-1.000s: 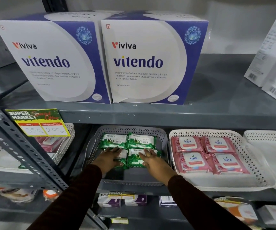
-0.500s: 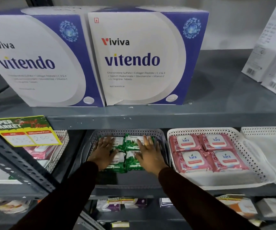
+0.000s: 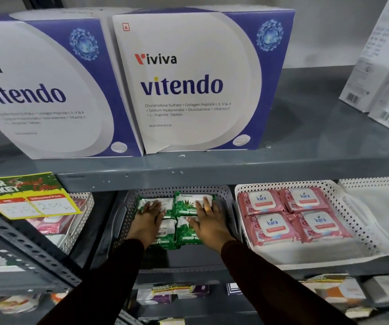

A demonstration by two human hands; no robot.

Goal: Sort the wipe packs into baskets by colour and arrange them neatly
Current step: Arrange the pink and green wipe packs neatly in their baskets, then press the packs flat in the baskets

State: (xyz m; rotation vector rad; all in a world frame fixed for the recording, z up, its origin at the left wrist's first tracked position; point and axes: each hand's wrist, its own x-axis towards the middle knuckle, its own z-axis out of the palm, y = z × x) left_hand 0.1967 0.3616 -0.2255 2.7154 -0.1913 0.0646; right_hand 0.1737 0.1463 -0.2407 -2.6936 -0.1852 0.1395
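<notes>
Several green wipe packs (image 3: 185,205) lie in two rows inside a grey perforated basket (image 3: 179,190) on the middle shelf. My left hand (image 3: 147,222) rests flat on the left packs, fingers spread towards the back. On the right packs my right hand (image 3: 208,222) lies flat the same way. Neither hand grips a pack. Both hands hide much of the near row. To the right, several pink wipe packs (image 3: 272,224) sit in neat rows in a white basket (image 3: 324,255).
The upper shelf edge (image 3: 235,171) hangs low over the baskets and carries two large Vitendo boxes (image 3: 188,85). Another white basket (image 3: 376,205) stands far right. A left basket (image 3: 84,207) with pink packs sits behind a price sign (image 3: 24,199) and a slanted metal post (image 3: 13,250).
Both hands have slid from the near green packs towards the back row, flattening onto them. The view has shifted closer and slightly right.
</notes>
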